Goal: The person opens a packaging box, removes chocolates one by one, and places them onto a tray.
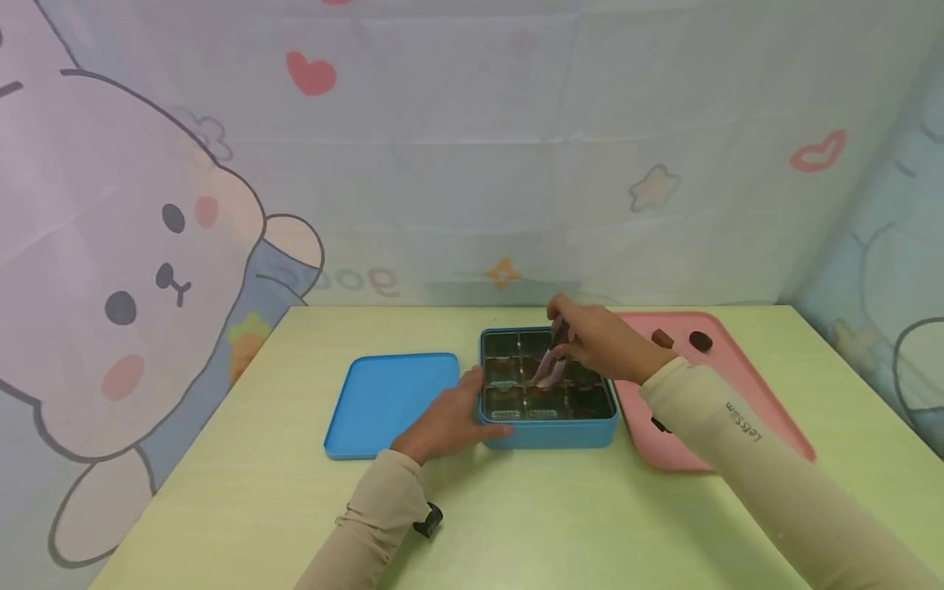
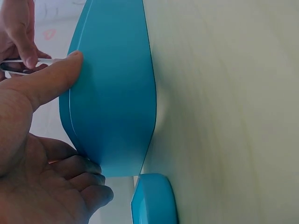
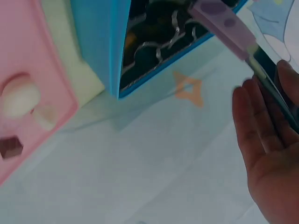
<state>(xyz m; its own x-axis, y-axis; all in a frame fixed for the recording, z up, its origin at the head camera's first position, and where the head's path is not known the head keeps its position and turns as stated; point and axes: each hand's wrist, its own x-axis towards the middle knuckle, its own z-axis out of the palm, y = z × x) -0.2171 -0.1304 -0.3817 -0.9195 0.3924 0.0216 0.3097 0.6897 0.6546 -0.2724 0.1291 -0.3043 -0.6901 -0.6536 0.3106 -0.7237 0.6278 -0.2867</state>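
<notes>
Pink-tipped tongs (image 3: 240, 42), pinched between thumb and fingers of the right hand (image 1: 608, 340), tips at the centre of the divided blue box (image 1: 549, 435), left hand (image 1: 446, 419) spread at its seven-o'clock corner, thumb against the near wall, blue lid (image 1: 398, 401) at nine o'clock, pink tray (image 1: 726, 381) at three.

Tongs (image 1: 543, 365) at box (image 1: 549, 436); tray (image 1: 667, 452) alongside

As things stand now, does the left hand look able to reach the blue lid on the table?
Probably yes: the blue lid lies beside the left hand, and nothing lies on it. The hand touches the blue box, so it would likely need to leave that first.
</notes>
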